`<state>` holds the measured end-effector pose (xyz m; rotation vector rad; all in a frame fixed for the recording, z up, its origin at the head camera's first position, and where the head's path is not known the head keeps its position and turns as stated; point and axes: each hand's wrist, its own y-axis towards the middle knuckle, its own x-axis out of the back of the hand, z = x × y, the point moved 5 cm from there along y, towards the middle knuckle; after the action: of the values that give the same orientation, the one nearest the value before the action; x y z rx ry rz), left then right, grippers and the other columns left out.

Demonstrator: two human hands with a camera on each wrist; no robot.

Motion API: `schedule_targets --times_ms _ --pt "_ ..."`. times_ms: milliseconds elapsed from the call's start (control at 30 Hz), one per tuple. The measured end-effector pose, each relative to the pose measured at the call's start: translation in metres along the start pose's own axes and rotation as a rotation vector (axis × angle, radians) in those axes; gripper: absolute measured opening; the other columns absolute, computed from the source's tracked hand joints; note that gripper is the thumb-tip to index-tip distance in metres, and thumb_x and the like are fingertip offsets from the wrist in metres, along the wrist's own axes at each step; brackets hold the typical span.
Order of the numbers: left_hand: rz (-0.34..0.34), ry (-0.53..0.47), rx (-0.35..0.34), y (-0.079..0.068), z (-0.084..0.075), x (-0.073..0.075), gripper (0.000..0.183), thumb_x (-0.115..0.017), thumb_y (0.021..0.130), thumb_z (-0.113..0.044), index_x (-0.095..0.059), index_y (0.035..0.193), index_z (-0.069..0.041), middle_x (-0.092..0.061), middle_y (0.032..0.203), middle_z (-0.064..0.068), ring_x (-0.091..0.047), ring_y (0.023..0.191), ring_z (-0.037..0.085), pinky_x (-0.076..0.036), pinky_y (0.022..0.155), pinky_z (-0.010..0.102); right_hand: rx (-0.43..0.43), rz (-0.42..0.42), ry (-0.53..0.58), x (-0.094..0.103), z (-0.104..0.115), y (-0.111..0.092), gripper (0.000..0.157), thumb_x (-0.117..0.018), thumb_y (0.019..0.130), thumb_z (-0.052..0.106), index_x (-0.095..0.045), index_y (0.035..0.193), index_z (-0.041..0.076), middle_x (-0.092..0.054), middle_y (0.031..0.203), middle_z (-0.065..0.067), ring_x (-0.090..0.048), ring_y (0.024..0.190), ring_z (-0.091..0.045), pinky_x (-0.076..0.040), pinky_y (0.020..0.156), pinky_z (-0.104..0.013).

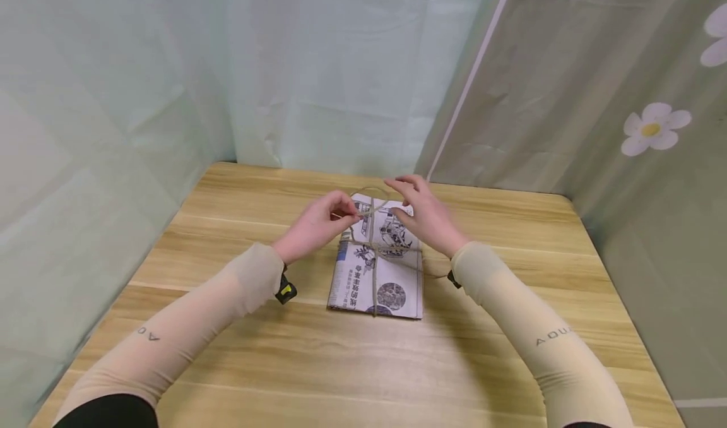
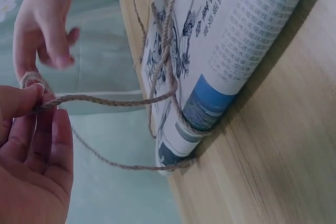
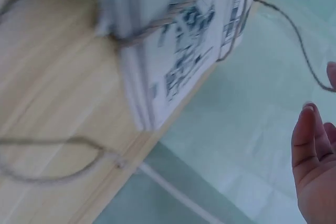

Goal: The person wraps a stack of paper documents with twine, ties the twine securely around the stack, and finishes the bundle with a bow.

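Holding the twine (image 2: 105, 100): left hand (image 1: 320, 221), thumb pinching against fingers, at the far left of the newspaper bundle (image 1: 387, 271).
Right hand (image 1: 430, 216): grasping nothing, fingers parted, at the far right.
Newspaper bundle: lying on the table (image 1: 341, 368), twine crossing its face.
Twine crossing (image 1: 375, 247): probably best held down while slack is drawn evenly snug.

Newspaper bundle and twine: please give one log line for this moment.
left hand: pinches twine | right hand: near twine, contact unclear | newspaper bundle: on table, twine crossed over it
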<state>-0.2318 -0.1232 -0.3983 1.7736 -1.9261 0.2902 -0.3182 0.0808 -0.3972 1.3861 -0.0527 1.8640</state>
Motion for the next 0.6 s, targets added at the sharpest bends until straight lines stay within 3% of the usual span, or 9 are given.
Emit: schedule_targets --times_ms 100,200,400,600 --pt "0.016 -0.015 -0.006 0.001 -0.001 -0.002 0.014 -0.066 0.095 -0.01 -0.06 0.107 -0.011 -0.065 0.106 0.001 -0.062 0.099 0.016 -0.052 0.089 0.035 0.002 -0.029 0.008 0.0 0.002 0.007 0.03 -0.068 0.095 0.021 -0.067 0.125 0.018 -0.048 0.139 -0.008 -0.056 0.108 -0.02 -0.052 0.087 -0.036" --pt "0.032 -0.022 0.005 0.002 0.0 -0.003 0.02 -0.066 0.095 -0.011 -0.062 0.114 -0.011 -0.066 0.109 0.001 -0.062 0.1 0.017 -0.052 0.09 0.035 -0.036 -0.069 0.017 0.005 -0.001 0.008 0.014 -0.067 0.096 0.022 -0.073 0.107 0.015 -0.056 0.13 -0.006 -0.052 0.116 -0.022 -0.045 0.098 -0.04" --pt "0.071 0.037 0.053 0.003 0.009 -0.001 0.029 -0.063 0.099 -0.017 -0.065 0.126 -0.009 -0.067 0.117 0.004 -0.063 0.104 0.02 -0.053 0.09 0.034 -0.108 -0.09 0.089 0.022 -0.003 0.002 0.02 -0.065 0.098 0.029 -0.073 0.11 0.015 -0.068 0.111 0.002 -0.054 0.104 -0.019 -0.048 0.086 -0.041" --pt "0.1 0.061 0.095 0.003 0.017 -0.002 0.025 -0.061 0.1 -0.023 -0.069 0.121 -0.011 -0.069 0.109 0.001 -0.064 0.102 0.022 -0.053 0.088 0.035 -0.152 -0.104 0.136 0.034 -0.001 -0.004 0.026 -0.061 0.1 0.032 -0.07 0.119 0.017 -0.067 0.105 0.006 -0.059 0.088 -0.01 -0.052 0.076 -0.033"
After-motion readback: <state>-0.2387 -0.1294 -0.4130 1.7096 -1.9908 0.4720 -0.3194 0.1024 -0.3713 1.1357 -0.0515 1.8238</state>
